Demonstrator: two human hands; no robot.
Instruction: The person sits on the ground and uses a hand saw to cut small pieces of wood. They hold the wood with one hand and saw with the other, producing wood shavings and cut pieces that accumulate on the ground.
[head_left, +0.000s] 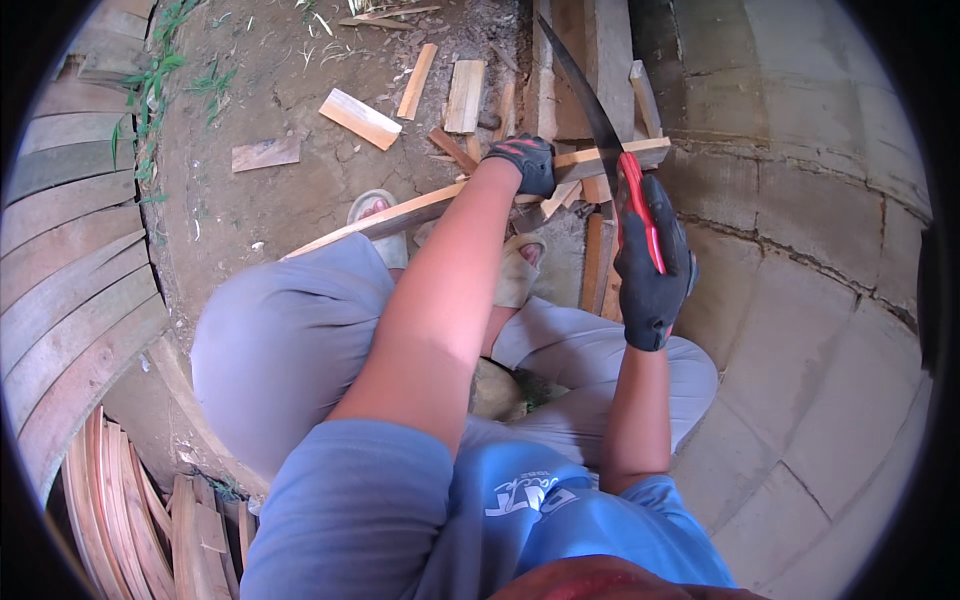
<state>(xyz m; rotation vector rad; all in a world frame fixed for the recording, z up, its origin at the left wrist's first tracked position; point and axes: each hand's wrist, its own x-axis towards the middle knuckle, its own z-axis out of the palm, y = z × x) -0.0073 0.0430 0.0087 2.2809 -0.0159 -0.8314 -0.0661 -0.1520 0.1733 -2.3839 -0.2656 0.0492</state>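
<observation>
A long, narrow wooden plank point(415, 207) slants up from beside my left knee to the right, its far end propped over other wood. My left hand point(527, 163), in a dark glove with red marks, is closed around the plank near its right end. In my right hand point(652, 265), also in a dark glove, is the red handle of a hand saw. Its dark, curved saw blade point(588, 93) points away from me and crosses the plank just right of my left hand. Whether the teeth have cut into the wood cannot be made out.
Short wooden offcuts point(361, 119) lie scattered on the dirt ground ahead. Thick timber point(610, 60) stands beyond the plank. A cracked concrete slab point(800, 330) spans the right side. Boards point(80, 240) line the left, with stacked wood strips point(115, 500) at the lower left.
</observation>
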